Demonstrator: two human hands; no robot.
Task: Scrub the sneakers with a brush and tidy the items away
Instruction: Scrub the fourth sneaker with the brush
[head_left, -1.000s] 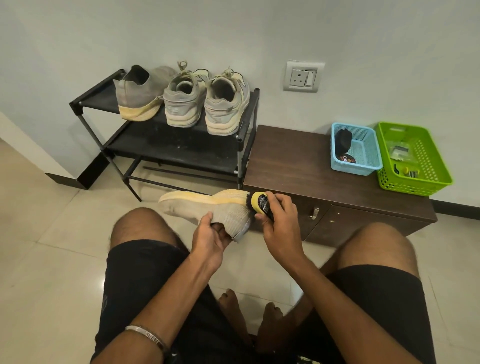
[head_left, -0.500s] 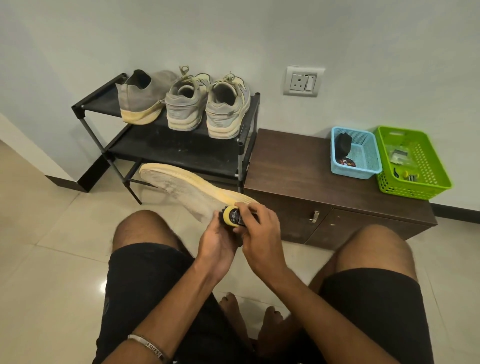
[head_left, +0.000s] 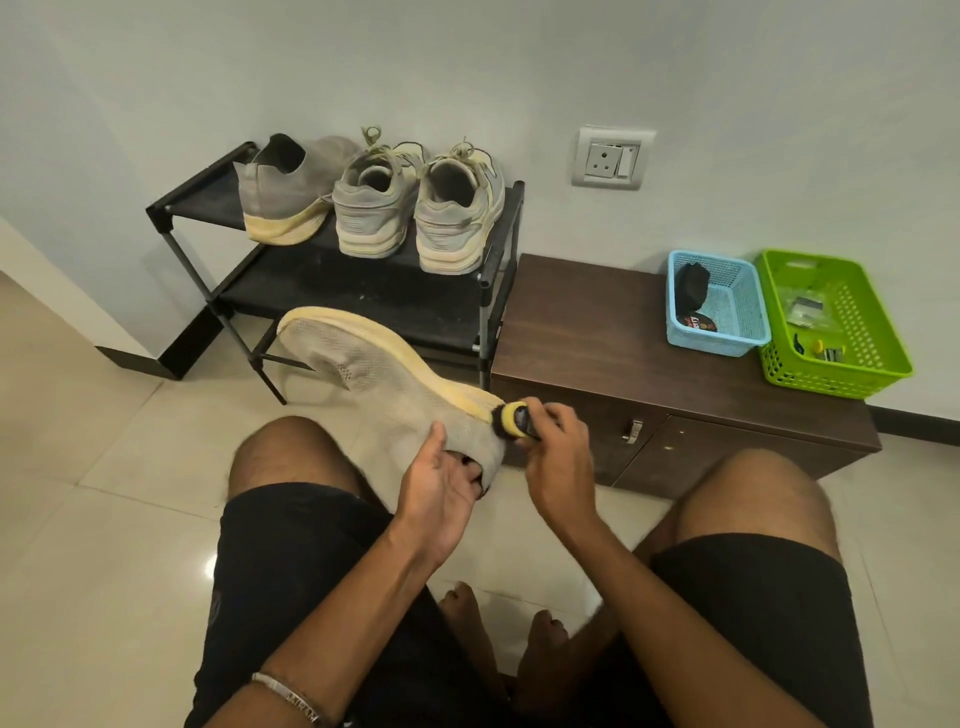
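While in hand (head_left: 553, 467), brush (head_left: 511, 420) on sneaker (head_left: 384, 384).

grey knit sneaker (head_left: 384, 379) held tilted, yellow-capped brush (head_left: 511, 420) on heel

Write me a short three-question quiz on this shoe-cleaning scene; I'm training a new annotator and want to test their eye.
1. True or false: the right hand holds the brush against the heel end of the grey knit sneaker.
2. How many sneakers stand on the shoe rack?
3. Which basket holds the black item: A) blue basket, B) green basket?

Key: 1 true. 2 three. 3 A.
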